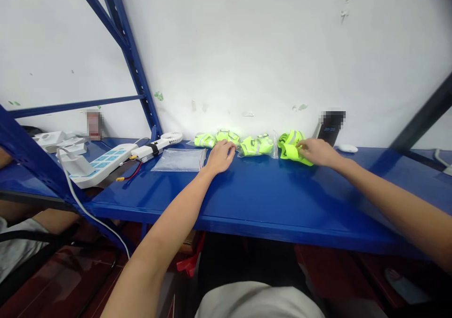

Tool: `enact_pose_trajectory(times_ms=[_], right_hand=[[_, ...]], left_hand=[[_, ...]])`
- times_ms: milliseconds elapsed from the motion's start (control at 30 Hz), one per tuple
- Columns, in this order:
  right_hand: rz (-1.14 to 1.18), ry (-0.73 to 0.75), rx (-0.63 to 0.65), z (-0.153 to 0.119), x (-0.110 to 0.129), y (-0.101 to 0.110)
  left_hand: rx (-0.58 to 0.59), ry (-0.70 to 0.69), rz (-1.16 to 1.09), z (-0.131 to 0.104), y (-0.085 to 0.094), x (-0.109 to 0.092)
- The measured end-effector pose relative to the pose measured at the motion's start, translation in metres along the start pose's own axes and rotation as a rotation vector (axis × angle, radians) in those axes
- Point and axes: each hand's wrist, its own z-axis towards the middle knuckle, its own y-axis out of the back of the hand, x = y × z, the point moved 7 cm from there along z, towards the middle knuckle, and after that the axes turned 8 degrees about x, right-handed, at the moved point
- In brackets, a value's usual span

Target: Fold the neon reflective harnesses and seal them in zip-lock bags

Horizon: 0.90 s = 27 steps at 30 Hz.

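Along the back edge of the blue tabletop [268, 193], head view shows a row of neon yellow-green items w/ silvery bands. The unwrapped neon strap [290, 150] lies toward the R end of the row; the person's right hand [316, 151] has it pinched btwn thumb & fingers at its R side. Left hand [221, 157] is over the row's front, palm down, fingers loosely bent, just beside the two left neon bundles [205, 140]; can't tell if it grips anything or only rests. Btwn the hands sits the bagged neon bundle [257, 145], in clear plastic.

L of the left hand: flat clear bags [178, 160] on the tabletop, then a white handheld fan [172, 138] lying down, head toward the back edge. Red/black wires w/ yellow connectors [136, 169] lie nearby. Farther L, a white power strip [106, 165] w/ blue socket faces is set at a slant, white adapter [76, 163] at its near end, by the blue rack post [26, 155].

R of the strap: dark phone [330, 127] tilted back near the wall, & a small white case [348, 148] beside it, near the back edge. Far L, below tabletop height, part of another person [58, 219] shows.
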Motion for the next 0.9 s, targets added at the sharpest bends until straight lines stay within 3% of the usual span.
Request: enact_pose_trajectory(times_ms=[100, 200, 267, 433, 600, 767, 900], right_hand=[[0.012, 0.081, 0.046, -0.014, 0.028, -0.004], [0.093, 0.285, 0.113, -0.019, 0.071, 0.006], [0.119, 0.333, 0.127, -0.016, 0.089, 0.013], [0.198, 0.199, 0.331, -0.014, 0.092, -0.004], [0.414, 0.404, 0.392, -0.038, 0.108, -0.008], [0.543, 0.597, 0.347, -0.049, 0.127, -0.004], [0.658, 0.659, 0.326, -0.053, 0.138, -0.007]], left_hand=[[0.045, -0.041, -0.024, -0.001, -0.003, -0.008], [0.068, -0.069, -0.061, -0.001, -0.004, -0.017], [0.080, -0.075, -0.084, -0.002, -0.004, -0.021], [0.158, -0.076, -0.095, -0.002, -0.010, -0.020], [0.243, -0.090, -0.144, -0.002, -0.020, -0.020], [0.332, -0.004, -0.546, -0.005, -0.026, -0.028], [0.401, 0.089, -0.835, -0.005, -0.032, -0.032]])
